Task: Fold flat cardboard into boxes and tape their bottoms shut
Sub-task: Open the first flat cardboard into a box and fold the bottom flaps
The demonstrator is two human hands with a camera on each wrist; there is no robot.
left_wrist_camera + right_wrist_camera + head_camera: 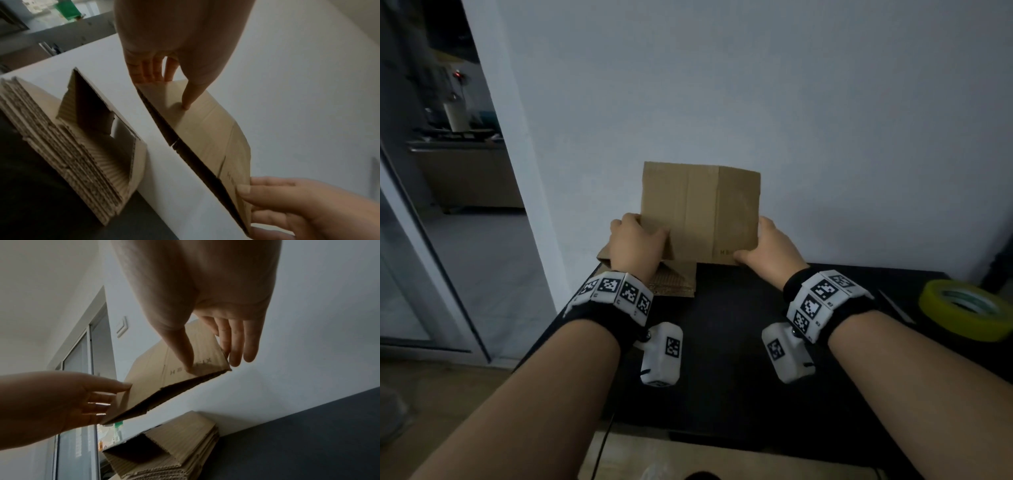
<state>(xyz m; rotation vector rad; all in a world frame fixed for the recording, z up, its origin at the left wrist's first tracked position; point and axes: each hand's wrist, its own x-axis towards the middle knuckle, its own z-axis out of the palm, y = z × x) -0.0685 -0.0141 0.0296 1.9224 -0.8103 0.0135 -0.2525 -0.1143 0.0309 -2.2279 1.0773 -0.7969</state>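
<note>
Spreading across the lower half of the head view, the black table meets a pale wall that fills the upper frame. A flat cardboard sheet stands upright at the centre of that view, lifted clear of the table, its lower edge just above the far table edge. At centre left, below and behind it, a stack of flat cardboard lies on the table's far left corner; the left wrist view shows its fluted edges at lower left, with the top piece partly sprung open.

The left hand pinches the sheet's left edge: in the left wrist view the thumb presses the near face at upper centre while the fingers reach behind, nearly straight. The right hand pinches the lower right corner; in the right wrist view its thumb lies on the printed face at centre, and the fingers extend behind the edge, only slightly bent.

At the right edge of the head view, a yellow tape roll rests on the table, well apart from both hands.
</note>
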